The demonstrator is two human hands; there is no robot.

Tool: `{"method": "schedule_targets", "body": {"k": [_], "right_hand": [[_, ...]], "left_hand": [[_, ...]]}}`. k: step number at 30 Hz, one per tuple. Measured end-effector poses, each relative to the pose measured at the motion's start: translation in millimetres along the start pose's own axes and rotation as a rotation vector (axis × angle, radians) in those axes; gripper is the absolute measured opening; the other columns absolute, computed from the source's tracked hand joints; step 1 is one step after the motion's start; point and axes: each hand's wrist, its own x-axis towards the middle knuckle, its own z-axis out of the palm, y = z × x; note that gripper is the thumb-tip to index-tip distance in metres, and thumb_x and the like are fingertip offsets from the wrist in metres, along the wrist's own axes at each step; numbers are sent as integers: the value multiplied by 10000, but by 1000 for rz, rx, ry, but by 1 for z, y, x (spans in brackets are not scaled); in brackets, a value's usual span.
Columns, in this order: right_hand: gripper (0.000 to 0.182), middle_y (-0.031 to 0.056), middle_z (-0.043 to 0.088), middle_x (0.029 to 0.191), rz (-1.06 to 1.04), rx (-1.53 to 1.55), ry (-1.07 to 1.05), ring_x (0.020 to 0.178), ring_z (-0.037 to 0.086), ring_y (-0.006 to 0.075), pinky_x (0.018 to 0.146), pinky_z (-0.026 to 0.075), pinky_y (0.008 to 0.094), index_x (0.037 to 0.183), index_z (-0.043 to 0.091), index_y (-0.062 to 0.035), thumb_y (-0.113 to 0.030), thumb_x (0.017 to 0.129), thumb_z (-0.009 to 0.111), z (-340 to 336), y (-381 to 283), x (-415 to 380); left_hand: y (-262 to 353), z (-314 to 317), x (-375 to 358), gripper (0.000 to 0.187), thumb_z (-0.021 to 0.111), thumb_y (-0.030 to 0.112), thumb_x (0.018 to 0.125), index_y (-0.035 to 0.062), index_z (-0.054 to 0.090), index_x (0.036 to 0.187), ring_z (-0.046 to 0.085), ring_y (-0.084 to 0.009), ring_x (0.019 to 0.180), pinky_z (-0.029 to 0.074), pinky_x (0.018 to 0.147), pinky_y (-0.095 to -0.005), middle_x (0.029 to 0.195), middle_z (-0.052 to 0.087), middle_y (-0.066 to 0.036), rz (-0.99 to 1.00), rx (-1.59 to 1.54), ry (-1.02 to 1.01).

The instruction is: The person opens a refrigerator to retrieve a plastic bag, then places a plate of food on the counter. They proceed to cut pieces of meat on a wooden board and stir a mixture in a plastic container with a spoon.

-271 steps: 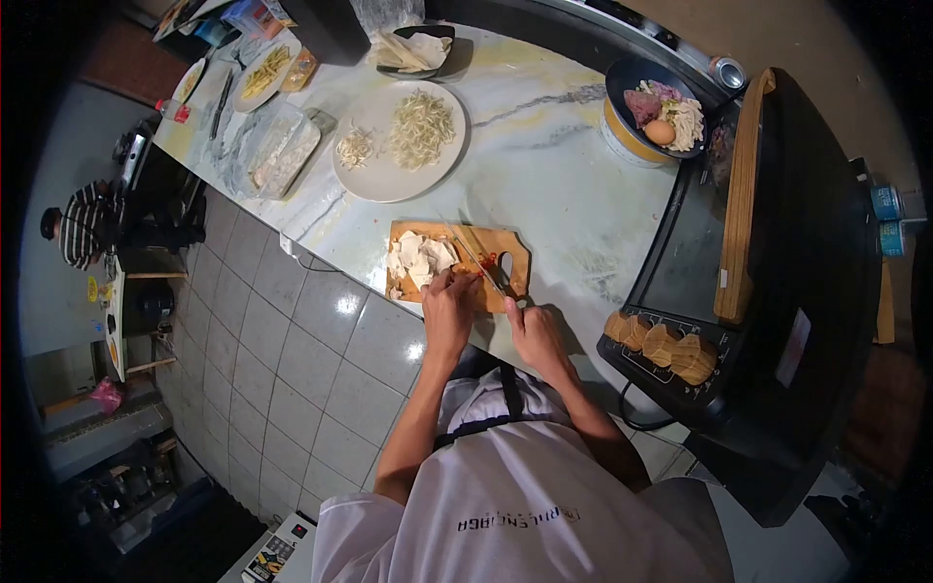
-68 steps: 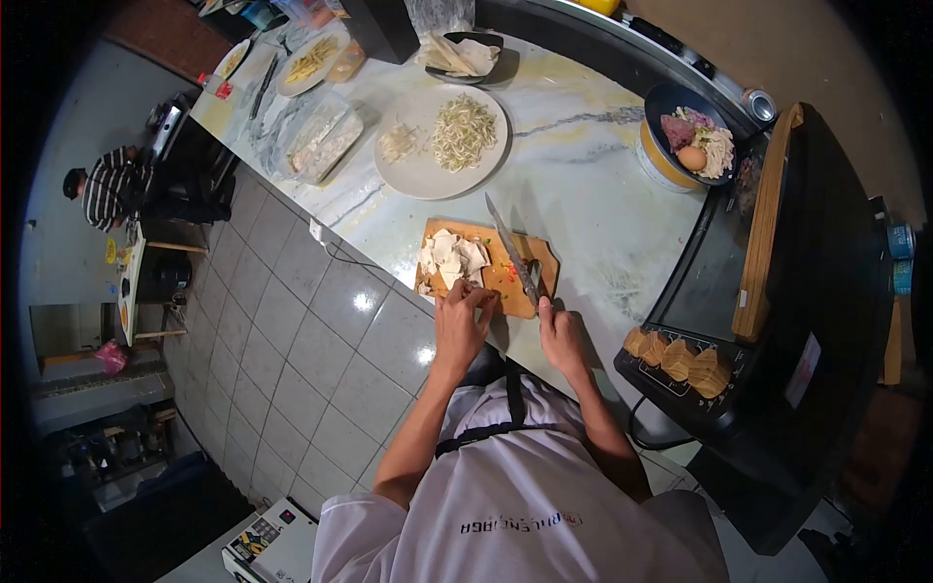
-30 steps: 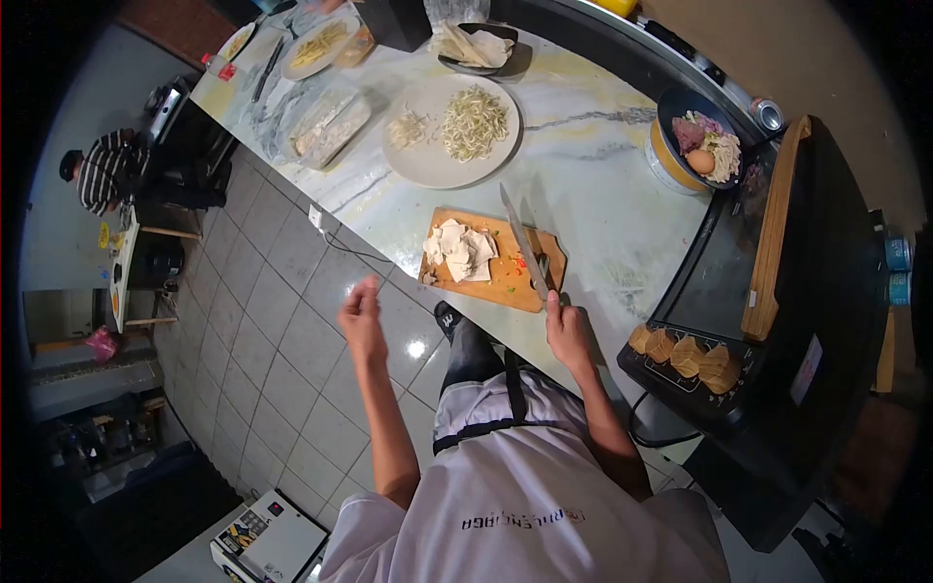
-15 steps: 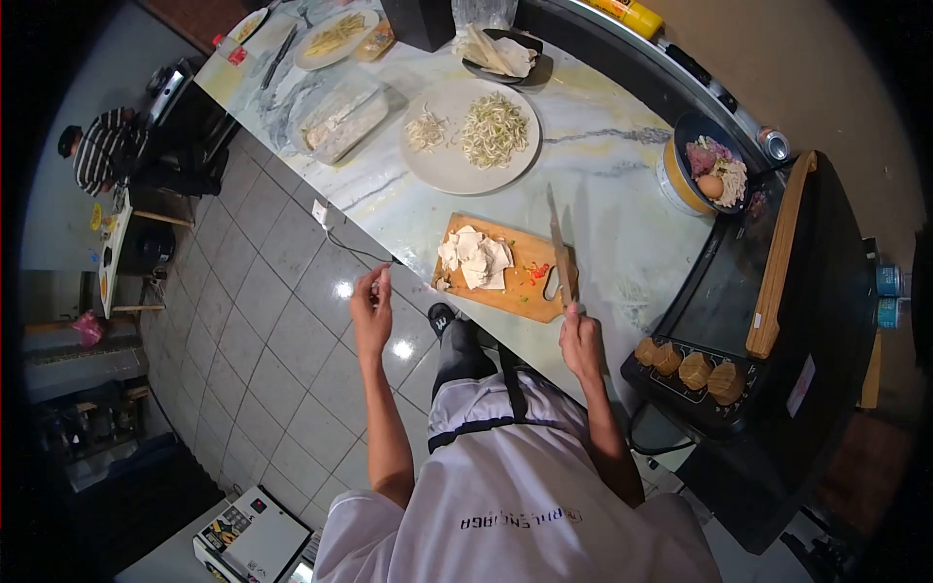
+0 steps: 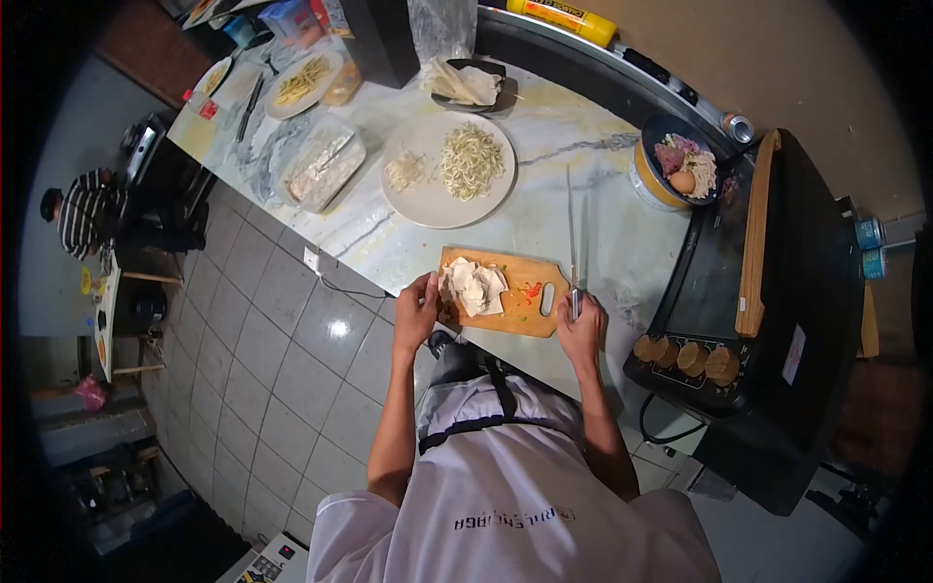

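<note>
A wooden cutting board [image 5: 520, 318] lies near the counter's front edge. On its left half is a pile of thin white slices [image 5: 474, 288], with small red bits [image 5: 531, 290] to the right. My left hand [image 5: 416, 311] is at the board's left edge, beside the slices; whether it grips the board is hidden. My right hand [image 5: 581, 325] is closed round the handle of a knife [image 5: 572, 243], at the board's right end, with the blade pointing away from me. Beyond the board, a large plate [image 5: 425, 213] holds bean sprouts [image 5: 473, 162].
A black griddle [image 5: 777, 389] with wooden knobs stands at the right, a bowl [image 5: 655, 128] with an egg beside it. A glass dish [image 5: 355, 155], a plate of strips [image 5: 276, 106] and a black dish [image 5: 498, 74] are farther back. Another person [image 5: 86, 214] is far left.
My left hand has moved right to the board's left edge. My right hand has come to the board's right end, with the knife now off the board. The view has shifted.
</note>
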Motion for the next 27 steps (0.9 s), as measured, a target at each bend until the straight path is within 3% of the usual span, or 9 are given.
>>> {"method": "schedule_targets", "body": {"k": [7,10,12,16,18,22,24,27], "right_hand": [[133,179,617,748,166,-65,179,713,613,337,643,465,393,805,593,29,-68,744,661,8,-2,-8],[161,186,597,737,189,-40,47,714,599,352,639,456,405,796,580,32,-76,731,680,4,-10,-5],[218,212,563,842,183,-128,-12,801,557,405,686,427,454,882,561,52,-96,763,669,5,-14,-4],[235,212,549,865,198,-114,36,839,545,407,711,420,458,873,552,52,-102,748,679,13,-10,-7],[224,186,551,749,114,-122,183,686,545,385,620,420,436,783,549,38,-101,713,711,17,-7,-8],[225,184,550,744,79,-107,211,686,544,388,624,424,434,785,550,37,-105,715,710,17,-8,-4],[278,230,536,836,202,-106,90,824,535,418,716,422,475,848,538,63,-125,718,695,12,-15,0],[279,233,546,838,173,-163,80,840,546,417,721,431,474,848,543,62,-138,709,681,13,-17,4]], "left_hand": [[-13,-6,17,551,444,427,967,-89,630,1024,585,-171,756,469,709,-330,780,655,-144,-19,57,-102],[-16,-5,23,591,419,452,971,-99,633,969,547,-156,698,454,663,-329,712,620,-111,-58,18,-153],[-14,-4,24,601,412,459,970,-100,632,961,550,-161,698,454,661,-327,716,624,-127,-68,41,-159],[0,-3,19,604,413,462,968,-101,632,962,544,-162,693,449,651,-325,704,618,-126,-59,19,-126],[-5,1,21,538,431,411,970,-79,602,828,482,-152,578,428,570,-363,581,542,-155,0,-15,-77],[5,-1,16,541,438,419,966,-78,608,836,505,-154,596,437,587,-363,597,565,-148,-16,3,-99],[3,-2,15,583,421,451,967,-86,632,884,475,-124,645,410,596,-309,650,564,-76,-71,-56,-141],[7,-4,10,570,429,442,968,-73,644,856,450,-101,634,382,570,-294,634,538,-39,-27,-40,-109]]}}
